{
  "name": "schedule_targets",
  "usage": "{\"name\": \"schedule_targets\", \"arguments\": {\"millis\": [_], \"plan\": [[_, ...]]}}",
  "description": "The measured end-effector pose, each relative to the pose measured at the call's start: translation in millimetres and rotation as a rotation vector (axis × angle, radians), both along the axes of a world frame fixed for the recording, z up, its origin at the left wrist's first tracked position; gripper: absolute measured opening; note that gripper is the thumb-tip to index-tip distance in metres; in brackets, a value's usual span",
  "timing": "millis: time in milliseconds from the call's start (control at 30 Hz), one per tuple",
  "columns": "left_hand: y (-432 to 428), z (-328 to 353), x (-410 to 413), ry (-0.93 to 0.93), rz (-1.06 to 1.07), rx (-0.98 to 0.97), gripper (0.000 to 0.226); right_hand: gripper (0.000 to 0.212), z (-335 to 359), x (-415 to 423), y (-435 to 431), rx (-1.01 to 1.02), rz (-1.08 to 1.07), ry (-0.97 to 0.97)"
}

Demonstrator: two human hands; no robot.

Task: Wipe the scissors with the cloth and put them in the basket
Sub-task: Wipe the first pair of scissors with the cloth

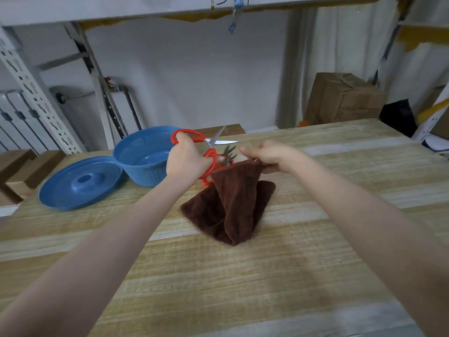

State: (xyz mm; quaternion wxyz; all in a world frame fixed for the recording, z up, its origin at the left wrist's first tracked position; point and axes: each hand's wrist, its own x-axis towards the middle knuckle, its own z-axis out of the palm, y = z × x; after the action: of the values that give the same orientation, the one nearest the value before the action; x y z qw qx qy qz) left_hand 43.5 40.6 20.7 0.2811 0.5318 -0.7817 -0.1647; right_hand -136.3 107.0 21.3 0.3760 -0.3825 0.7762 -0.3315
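Observation:
My left hand (185, 158) grips red-handled scissors (213, 142) by the handles, raised above the table with the blades spread open and pointing right. A second pair of red-handled scissors (228, 155) lies on the table behind, partly hidden by my hand and the cloth. My right hand (269, 155) pinches the top edge of a brown cloth (233, 203) and lifts it, while the cloth's lower part still rests on the wooden table (315, 251). A blue perforated basket (141, 156) stands to the left of the scissors.
A blue perforated lid (80, 182) lies on the table left of the basket, touching it. Cardboard boxes (345, 98) stand beyond the table's far right edge, and metal shelf uprights (36, 98) rise at the left.

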Motion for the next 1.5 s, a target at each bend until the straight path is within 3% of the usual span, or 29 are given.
{"name": "schedule_targets", "arguments": {"millis": [67,133,233,367,467,533,600,667,800,900,967,1033,1200,1500], "plan": [[0,1,1,-0.004,0.009,0.004,0.081,0.023,-3,10,0,0.143,0.108,0.12],[3,2,2,-0.013,0.015,0.021,0.079,0.016,-8,13,-2,0.133,0.078,0.151],[6,4,1,-0.004,0.02,0.001,0.069,0.011,-6,-4,-8,-0.253,-0.324,0.004],[13,15,-4,0.059,0.011,-0.026,0.061,0.017,32,-27,11,-0.7,-0.718,0.253],[16,23,-10,0.093,0.007,-0.025,0.064,0.025,62,-27,27,-0.959,-0.797,0.389],[19,28,-13,0.085,0.009,-0.022,0.069,0.021,72,-19,33,-1.071,-0.705,0.452],[20,32,-12,0.095,0.021,-0.006,0.073,0.01,68,-10,34,-1.031,-0.53,0.436],[20,33,-13,0.116,0.028,0.005,0.076,0.009,53,3,33,-0.877,-0.41,0.268],[20,21,-14,0.126,0.039,0.012,0.073,0.013,6,24,20,-0.672,-0.427,-0.235],[19,4,-16,0.121,0.036,0.05,0.061,0.015,-14,47,18,-0.666,-0.453,-0.76],[19,-6,-17,0.111,0.022,0.056,0.049,0.017,-24,56,19,-0.652,-0.446,-0.899],[17,-14,-16,0.085,0.027,0.056,0.046,0.024,-32,58,14,-0.619,-0.452,-0.884],[17,-24,-16,0.075,-0.005,-0.001,0.043,0.01,-42,62,3,-0.513,-0.452,-0.518],[16,-29,-20,0.168,-0.052,-0.078,0.043,0.023,-29,70,-11,-0.386,-0.477,-0.628]]}}
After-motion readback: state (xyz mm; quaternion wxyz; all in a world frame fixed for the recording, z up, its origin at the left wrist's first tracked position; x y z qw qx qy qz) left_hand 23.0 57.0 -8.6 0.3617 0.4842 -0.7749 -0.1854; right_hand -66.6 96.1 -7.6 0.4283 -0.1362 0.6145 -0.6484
